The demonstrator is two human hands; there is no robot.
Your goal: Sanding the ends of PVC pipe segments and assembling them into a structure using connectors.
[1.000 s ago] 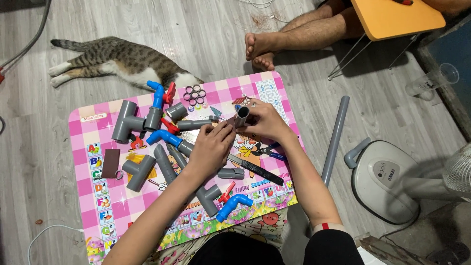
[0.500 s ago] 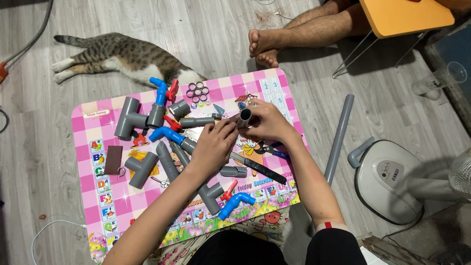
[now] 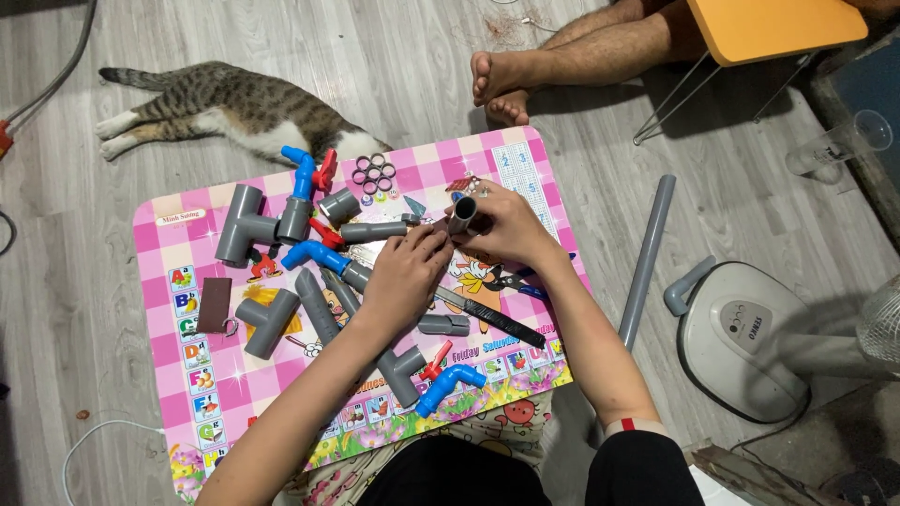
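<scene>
**Both hands meet on a short grey pipe**

While you look down, your two forearms reach out from the bottom edge onto a small pink checked table (image 3: 155, 245) crowded with plumbing parts. Nearest you lie a blue tap (image 3: 448, 386) and a grey tee fitting (image 3: 401, 365); your left arm covers part of that tee. Your left hand (image 3: 405, 274) rests palm down with its fingers stretched toward the right hand, the fingertips touching a small brownish piece that is too hidden to identify. Your right hand (image 3: 502, 228) is curled around a short grey pipe piece (image 3: 462, 215), pinching it between thumb and fingers. Only the open end of that piece shows; its long axis tilts up toward the camera and slightly leftward, and the rest is buried in your grip. A dark flat blade (image 3: 492, 317) lies just under your right wrist, running diagonally.

Farther out sit a large grey tee (image 3: 242, 223), a blue valve with a red handle (image 3: 305, 173) and a cluster of small rings (image 3: 371, 173). Beyond the table a tabby cat (image 3: 220, 108) sprawls on the wood floor, its head hidden by the table edge. Another person's bare feet (image 3: 497, 84) are near an orange chair (image 3: 773, 28), cut off at the top edge.
</scene>
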